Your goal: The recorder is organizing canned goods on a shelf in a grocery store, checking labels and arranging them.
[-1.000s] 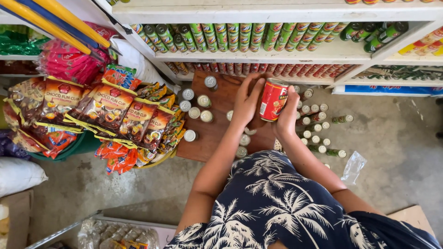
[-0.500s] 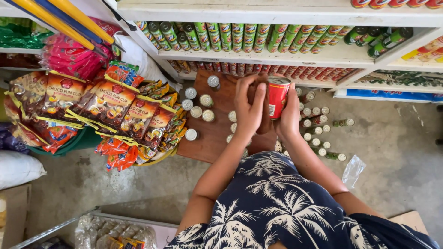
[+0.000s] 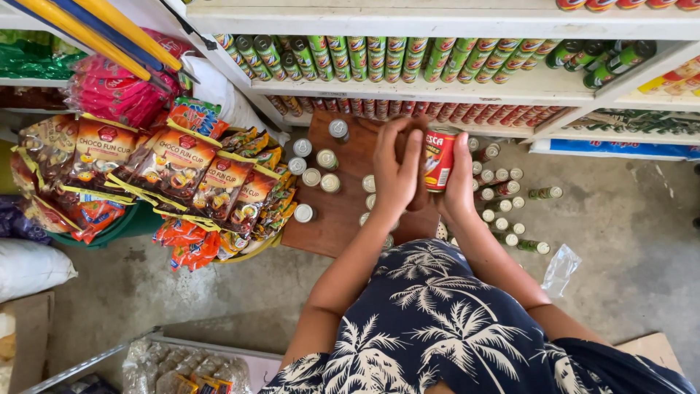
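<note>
I hold a red can (image 3: 440,157) upright between both hands, in front of the lower shelf. My left hand (image 3: 394,175) presses against its left side with the fingers pointing up. My right hand (image 3: 459,191) wraps its right side and back. Below the hands a brown wooden board (image 3: 343,211) lies on the concrete floor with several silver-topped cans (image 3: 319,168) standing on it. Rows of green cans (image 3: 379,58) and red cans (image 3: 437,109) fill the white shelves (image 3: 452,91) beyond the hands.
Strips of snack packets (image 3: 168,168) hang at the left over a green basket. Small green bottles (image 3: 510,197) stand on the floor to the right, near a clear plastic bag (image 3: 560,268). Yellow and blue broom handles (image 3: 95,29) cross the top left. A white sack (image 3: 29,266) lies at the far left.
Both hands have closed in on the red can and turned it more upright, lifting it slightly toward the shelf. The cans on the board have not moved.
</note>
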